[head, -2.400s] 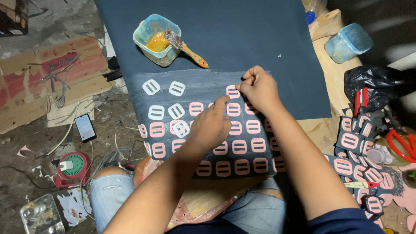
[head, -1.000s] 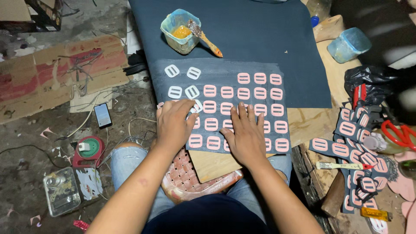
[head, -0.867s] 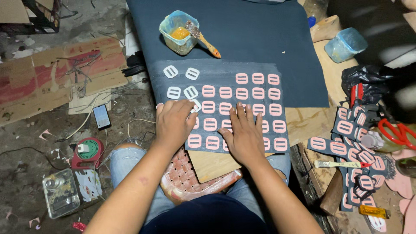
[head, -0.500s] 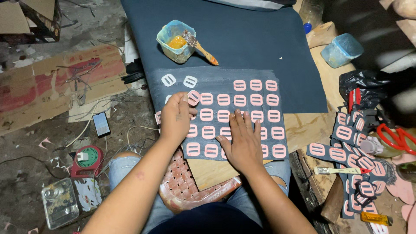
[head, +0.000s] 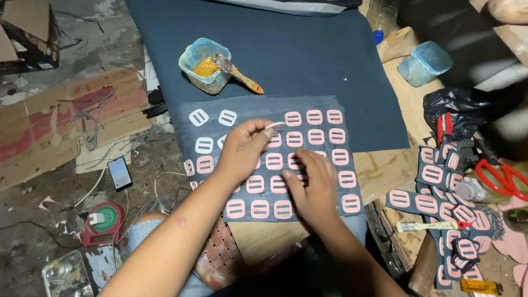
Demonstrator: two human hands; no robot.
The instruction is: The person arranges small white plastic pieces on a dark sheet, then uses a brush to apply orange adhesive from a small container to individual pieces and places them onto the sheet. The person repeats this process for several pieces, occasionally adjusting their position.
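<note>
A dark grey sheet (head: 308,105) lies over my lap, covered with rows of pink buckle-shaped pieces (head: 314,116) and a few white ones (head: 227,117) at its upper left. My left hand (head: 242,151) pinches one small piece (head: 275,125) by its edge and lifts it just above the sheet. My right hand (head: 312,184) rests flat on the sheet's lower right part, fingers spread over the pink pieces.
A glue tub (head: 204,66) with a brush (head: 237,72) stands on the dark blue fabric (head: 308,49) beyond the sheet. Right: blue container (head: 424,61), black strips with pink pieces (head: 440,190), red scissors (head: 503,175), small brush (head: 432,225). Left floor: phone (head: 119,173), cardboard (head: 55,124), red device (head: 102,223).
Earlier both hands pressed flat on the sheet. Now my left hand has risen and pinches one piece near the sheet's upper middle; my right hand stays on the sheet.
</note>
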